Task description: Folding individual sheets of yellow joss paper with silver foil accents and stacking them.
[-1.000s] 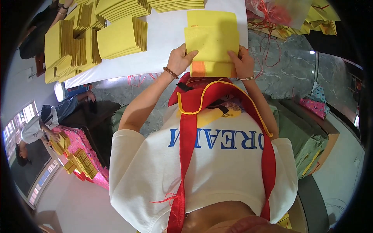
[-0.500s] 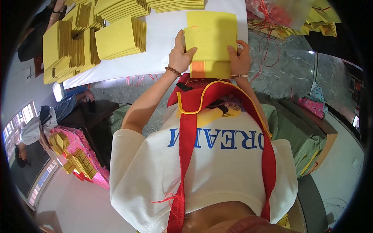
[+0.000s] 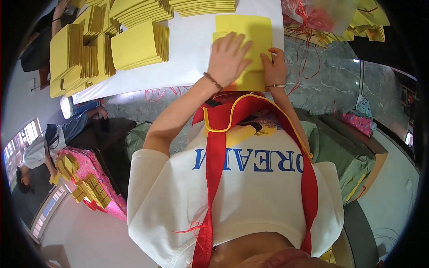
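Yellow paper sheets (image 3: 255, 33) lie in a layered, folded pile at the near edge of the white table (image 3: 190, 49), with a smaller piece over a larger one. My left hand (image 3: 229, 58) lies flat across the left part of the top sheet, its fingers stretched out and apart. It covers the orange patch at the near left corner almost wholly. On the other side, my right hand (image 3: 275, 69) pinches the right edge of the sheets, thumb on top and fingers curled at the side. What is under the pile is hidden.
Stacks of folded yellow paper (image 3: 139, 44) fill the table's left and far sides. A clear plastic bag (image 3: 319, 15) with red strings is beyond the right edge. Other people (image 3: 38, 149) are at the left, beside a pink-covered table (image 3: 105, 178) holding yellow bundles.
My left hand has let go of the left edge and moved right onto the top of the paper, its fingers now spread. My right hand stays at the right edge.
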{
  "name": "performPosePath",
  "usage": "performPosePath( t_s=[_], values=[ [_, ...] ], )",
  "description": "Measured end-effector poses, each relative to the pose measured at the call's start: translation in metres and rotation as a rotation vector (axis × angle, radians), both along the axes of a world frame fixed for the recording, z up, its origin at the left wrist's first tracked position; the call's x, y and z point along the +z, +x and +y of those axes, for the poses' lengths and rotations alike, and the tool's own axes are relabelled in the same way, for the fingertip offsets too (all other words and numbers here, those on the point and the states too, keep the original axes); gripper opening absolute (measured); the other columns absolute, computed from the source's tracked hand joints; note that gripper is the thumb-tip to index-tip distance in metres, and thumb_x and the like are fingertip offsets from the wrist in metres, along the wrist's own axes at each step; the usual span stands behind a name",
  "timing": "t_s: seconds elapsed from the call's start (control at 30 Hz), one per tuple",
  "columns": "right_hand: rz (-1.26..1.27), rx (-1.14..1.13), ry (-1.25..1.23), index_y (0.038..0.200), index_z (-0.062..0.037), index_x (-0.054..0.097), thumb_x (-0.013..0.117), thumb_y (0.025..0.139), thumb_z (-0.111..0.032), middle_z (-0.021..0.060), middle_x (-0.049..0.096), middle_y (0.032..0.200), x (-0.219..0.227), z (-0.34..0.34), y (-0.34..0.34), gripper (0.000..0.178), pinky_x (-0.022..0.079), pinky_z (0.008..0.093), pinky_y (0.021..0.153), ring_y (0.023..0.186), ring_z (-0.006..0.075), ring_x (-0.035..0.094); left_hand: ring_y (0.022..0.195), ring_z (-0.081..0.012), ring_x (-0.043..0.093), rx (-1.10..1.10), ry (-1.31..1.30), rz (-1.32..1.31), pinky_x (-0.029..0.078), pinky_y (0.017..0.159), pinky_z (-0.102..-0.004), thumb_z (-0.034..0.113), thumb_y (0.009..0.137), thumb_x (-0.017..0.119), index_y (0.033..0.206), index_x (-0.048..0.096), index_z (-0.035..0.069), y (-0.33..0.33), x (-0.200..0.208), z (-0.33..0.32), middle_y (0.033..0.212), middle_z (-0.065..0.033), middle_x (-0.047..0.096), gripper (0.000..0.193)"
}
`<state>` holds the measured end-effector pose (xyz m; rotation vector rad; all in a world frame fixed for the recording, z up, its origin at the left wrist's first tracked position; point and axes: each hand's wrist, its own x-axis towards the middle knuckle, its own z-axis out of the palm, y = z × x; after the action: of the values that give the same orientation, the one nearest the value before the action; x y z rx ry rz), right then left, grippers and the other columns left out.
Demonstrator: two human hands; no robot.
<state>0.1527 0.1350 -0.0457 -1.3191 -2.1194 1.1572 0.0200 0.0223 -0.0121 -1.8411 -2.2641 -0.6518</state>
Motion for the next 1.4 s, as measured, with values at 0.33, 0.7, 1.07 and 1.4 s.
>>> performPosePath(
  t_s=[0.33, 0.7, 1.07, 1.4],
  values=[
    [0.02, 0.136, 0.325, 0.115, -0.0123, 0.051, 0.059, 0.082, -0.031, 0.0095, 0.06, 0.1, 0.011, -0.008, 0.021, 0.039, 0.04, 0.0436, 0.078, 0.092, 0.0268, 0.057, 0.122, -0.0305, 0.034, 0.001, -0.117, 0.034, 0.026, 0.098, -0.0485, 0.048, 0.081, 0.055, 0.126, 0.046, 0.019, 0.006, -0.03, 0.002, 0.132, -0.0095, 0.04, 0.055],
    [-0.295, 0.6, 0.667, 0.133, -0.0108, 0.039, 0.046, 0.086, -0.045, 0.0049, 0.034, 0.141, -0.003, -0.026, 0.04, 0.058, 0.018, 0.0535, 0.104, 0.131, 0.0198, 0.029, 0.124, -0.0319, 0.031, -0.192, -0.102, -0.065, 0.023, 0.099, -0.0497, 0.049, 0.079, 0.055, 0.129, 0.043, 0.015, -0.01, -0.029, -0.006, 0.134, -0.0112, 0.038, 0.062],
    [-0.346, 0.613, 0.733, 0.135, -0.012, 0.034, 0.042, 0.09, -0.04, 0.0035, 0.027, 0.145, -0.007, 0.025, 0.006, 0.054, 0.014, 0.0571, 0.104, 0.134, 0.0188, 0.024, 0.124, -0.0309, 0.031, -0.184, -0.199, 0.06, 0.024, 0.1, -0.0504, 0.053, 0.081, 0.05, 0.131, 0.04, 0.014, -0.004, -0.027, -0.005, 0.135, -0.0127, 0.036, 0.064],
    [-0.017, 0.775, 0.45, 0.135, -0.0088, 0.035, 0.043, 0.092, -0.03, 0.0075, 0.032, 0.142, -0.017, 0.056, 0.003, 0.049, 0.023, 0.0471, 0.105, 0.131, 0.0226, 0.031, 0.091, -0.0278, 0.049, -0.056, -0.312, 0.31, 0.041, 0.074, -0.0393, 0.028, 0.071, 0.058, 0.114, 0.052, 0.004, 0.029, -0.016, 0.019, 0.105, -0.0161, 0.053, 0.05]
  ],
)
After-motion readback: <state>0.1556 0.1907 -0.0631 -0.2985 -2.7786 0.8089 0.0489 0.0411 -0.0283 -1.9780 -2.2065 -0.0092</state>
